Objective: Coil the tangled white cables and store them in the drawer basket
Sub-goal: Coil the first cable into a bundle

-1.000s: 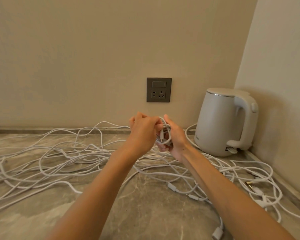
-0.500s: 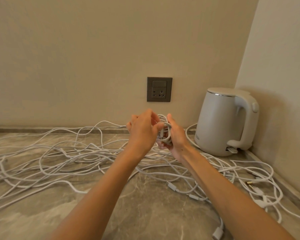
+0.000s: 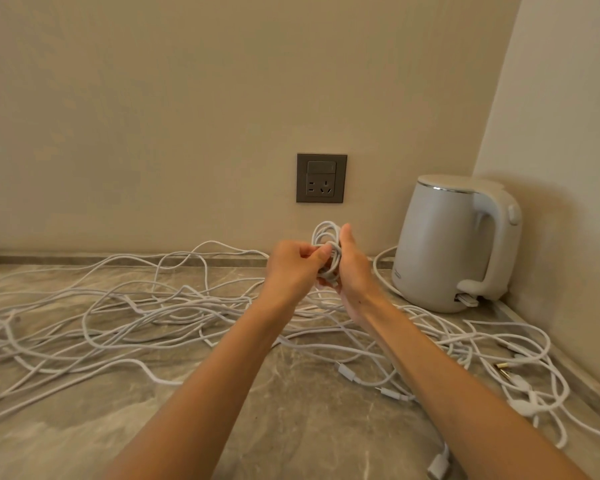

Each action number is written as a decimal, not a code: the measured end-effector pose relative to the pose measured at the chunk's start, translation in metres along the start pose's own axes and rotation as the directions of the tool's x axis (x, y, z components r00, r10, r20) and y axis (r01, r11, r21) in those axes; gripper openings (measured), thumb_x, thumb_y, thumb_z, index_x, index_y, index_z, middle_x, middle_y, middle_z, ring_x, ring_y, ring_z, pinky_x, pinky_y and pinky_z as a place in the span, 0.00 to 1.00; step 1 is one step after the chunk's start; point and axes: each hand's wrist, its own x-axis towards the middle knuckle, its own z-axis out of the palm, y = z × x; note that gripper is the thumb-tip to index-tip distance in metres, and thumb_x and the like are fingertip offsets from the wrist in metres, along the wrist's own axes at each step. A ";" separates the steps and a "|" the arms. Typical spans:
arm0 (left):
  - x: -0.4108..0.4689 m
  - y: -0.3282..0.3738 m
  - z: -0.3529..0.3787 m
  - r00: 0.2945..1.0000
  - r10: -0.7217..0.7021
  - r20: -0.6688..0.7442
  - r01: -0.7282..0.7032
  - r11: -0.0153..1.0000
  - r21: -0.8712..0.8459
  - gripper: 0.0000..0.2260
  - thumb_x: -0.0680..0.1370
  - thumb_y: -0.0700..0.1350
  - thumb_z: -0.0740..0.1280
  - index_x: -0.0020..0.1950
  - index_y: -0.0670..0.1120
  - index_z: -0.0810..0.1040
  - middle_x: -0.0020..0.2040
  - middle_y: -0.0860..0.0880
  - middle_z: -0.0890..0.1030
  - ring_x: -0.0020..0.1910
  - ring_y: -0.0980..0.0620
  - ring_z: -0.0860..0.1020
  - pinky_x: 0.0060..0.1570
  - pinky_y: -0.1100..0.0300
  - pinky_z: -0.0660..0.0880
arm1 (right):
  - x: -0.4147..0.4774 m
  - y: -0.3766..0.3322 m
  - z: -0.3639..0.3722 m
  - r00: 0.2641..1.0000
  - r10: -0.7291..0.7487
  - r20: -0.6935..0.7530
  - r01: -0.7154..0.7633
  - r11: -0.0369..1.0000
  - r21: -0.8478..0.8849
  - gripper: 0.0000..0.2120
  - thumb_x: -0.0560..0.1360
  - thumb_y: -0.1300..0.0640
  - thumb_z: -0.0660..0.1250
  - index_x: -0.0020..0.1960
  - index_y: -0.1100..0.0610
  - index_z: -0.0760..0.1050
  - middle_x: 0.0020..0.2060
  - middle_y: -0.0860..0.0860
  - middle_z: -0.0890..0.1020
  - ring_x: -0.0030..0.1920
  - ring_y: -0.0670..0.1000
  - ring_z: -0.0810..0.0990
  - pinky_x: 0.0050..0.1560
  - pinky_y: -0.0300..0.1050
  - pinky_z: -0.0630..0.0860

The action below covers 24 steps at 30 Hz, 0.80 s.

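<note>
I see my right hand [image 3: 353,271] with its grip wrapped round a small white cable coil [image 3: 324,233] held above the tabletop [image 3: 291,431], my left hand [image 3: 291,270] pinching a strand of that coil, and the tangled white cables [image 3: 146,315] sprawled across the tabletop up to the kettle [image 3: 444,247].

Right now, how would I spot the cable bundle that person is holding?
Find the dark wall socket left of the white kettle. Just below it, the left hand and right hand hold a small coil of white cable. Unlike the loose cables sprawled on the counter, it is wound in tight loops and held in the air.
</note>
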 end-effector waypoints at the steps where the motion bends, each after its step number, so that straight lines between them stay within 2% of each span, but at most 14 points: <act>1: 0.001 -0.001 -0.001 1.000 -0.002 0.015 0.002 1.000 0.015 0.13 0.78 0.48 0.64 0.43 0.42 0.83 0.39 0.39 0.83 0.38 0.48 0.80 0.50 0.53 0.75 | 0.000 0.001 0.000 1.000 -0.003 0.010 0.003 1.000 -0.015 0.29 0.82 0.42 0.42 0.36 0.58 0.71 0.26 0.51 0.74 0.25 0.45 0.70 0.29 0.41 0.65; 4: 0.003 -0.002 -0.006 0.999 -0.001 0.045 -0.004 0.995 0.095 0.16 0.79 0.51 0.62 0.43 0.41 0.83 0.39 0.41 0.84 0.39 0.50 0.79 0.48 0.56 0.73 | -0.002 0.000 0.000 0.999 -0.017 0.041 0.020 0.998 -0.065 0.29 0.82 0.42 0.41 0.37 0.57 0.70 0.26 0.51 0.73 0.26 0.44 0.70 0.30 0.41 0.65; 7: 0.005 -0.001 -0.011 0.996 0.041 0.084 -0.057 0.978 0.203 0.18 0.79 0.52 0.61 0.42 0.40 0.82 0.38 0.43 0.83 0.36 0.50 0.76 0.41 0.57 0.71 | -0.001 -0.001 -0.001 0.998 -0.028 0.053 0.034 0.993 -0.114 0.28 0.81 0.42 0.41 0.40 0.57 0.71 0.30 0.53 0.73 0.30 0.46 0.70 0.32 0.41 0.67; 9: 0.005 0.002 -0.011 0.990 0.078 0.116 -0.107 0.958 0.265 0.19 0.80 0.52 0.59 0.43 0.40 0.82 0.38 0.44 0.83 0.37 0.49 0.78 0.42 0.56 0.73 | 0.001 -0.001 -0.003 0.997 -0.028 0.070 0.037 0.991 -0.127 0.29 0.81 0.42 0.40 0.41 0.57 0.72 0.33 0.55 0.74 0.33 0.48 0.71 0.36 0.42 0.69; 13: 0.007 0.003 -0.015 0.974 0.130 0.184 -0.194 0.902 0.386 0.14 0.79 0.49 0.62 0.46 0.39 0.80 0.40 0.43 0.82 0.41 0.46 0.80 0.44 0.54 0.74 | 0.002 0.001 -0.006 0.992 0.010 0.128 -0.006 1.000 -0.028 0.27 0.81 0.42 0.41 0.47 0.56 0.74 0.38 0.55 0.76 0.37 0.49 0.74 0.40 0.43 0.70; 15: 0.009 0.001 -0.018 0.964 0.137 0.230 -0.225 0.879 0.420 0.12 0.76 0.48 0.66 0.45 0.39 0.81 0.42 0.42 0.83 0.43 0.44 0.80 0.46 0.50 0.75 | 0.003 0.002 -0.006 0.984 0.045 0.171 -0.051 0.998 0.033 0.25 0.81 0.42 0.42 0.53 0.53 0.74 0.43 0.55 0.78 0.44 0.49 0.76 0.48 0.45 0.72; 17: 0.009 0.001 -0.018 0.957 0.161 0.243 -0.258 0.857 0.447 0.11 0.74 0.47 0.69 0.44 0.39 0.81 0.41 0.41 0.83 0.43 0.43 0.80 0.46 0.49 0.76 | 0.004 0.002 -0.007 0.977 0.061 0.203 -0.086 0.990 0.116 0.23 0.81 0.42 0.43 0.54 0.51 0.73 0.46 0.53 0.79 0.47 0.49 0.76 0.53 0.46 0.71; 22: 0.010 -0.002 -0.015 0.945 0.266 0.189 -0.324 0.841 0.433 0.07 0.73 0.41 0.68 0.41 0.37 0.83 0.38 0.40 0.83 0.39 0.42 0.80 0.44 0.46 0.76 | 0.003 0.000 -0.007 0.973 0.052 0.225 -0.096 0.977 0.188 0.20 0.81 0.44 0.45 0.51 0.53 0.72 0.39 0.51 0.78 0.42 0.47 0.75 0.49 0.42 0.71; 24: 0.011 -0.005 -0.015 0.943 0.272 0.191 -0.328 0.850 0.411 0.07 0.73 0.39 0.67 0.41 0.37 0.82 0.37 0.39 0.82 0.40 0.40 0.80 0.43 0.45 0.76 | 0.004 0.001 -0.006 0.975 0.057 0.213 -0.095 0.980 0.172 0.19 0.81 0.44 0.46 0.54 0.54 0.70 0.40 0.51 0.75 0.42 0.47 0.73 0.50 0.43 0.70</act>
